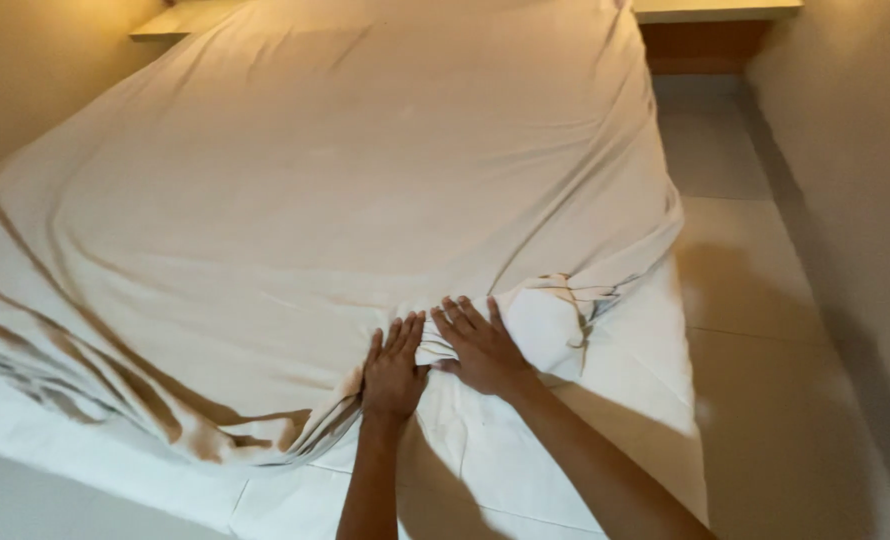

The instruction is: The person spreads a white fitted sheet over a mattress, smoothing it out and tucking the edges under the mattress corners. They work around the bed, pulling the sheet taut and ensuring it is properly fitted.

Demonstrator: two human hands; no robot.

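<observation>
**Both hands flat on the sheet's bunched corner**

Clearly, what I see from the head camera is a wide white cotton bed sheet (365, 200) draped loosely over a white mattress (645, 350). The cloth looks thin and soft, with long shallow creases that run from the far end toward the near corner, and deeper, shadowed folds along its near left edge, where it hangs crumpled off the mattress side. Warm light tints the far part yellowish.

At the near right corner the sheet is gathered into a bunched, rounded lump of fabric (555, 315), its wrinkles tight and dark-lined. Below it the mattress surface is bare, smooth and flat, with a faint seam crossing it.

My left hand (393, 368) lies palm down on the sheet's edge, fingers straight and close together, pointing away from me. My right hand (477, 345) lies just beside it, also palm down, fingers slightly spread, its fingertips reaching onto the bunched lump. The two hands touch or nearly touch at the thumbs. Neither closes around the cloth; both press flat upon it.

To the right of the bed runs a pale tiled floor (745, 260), glossy, between the mattress and a plain beige wall (845, 150). A wooden ledge (715, 10) sits at the far end.
</observation>
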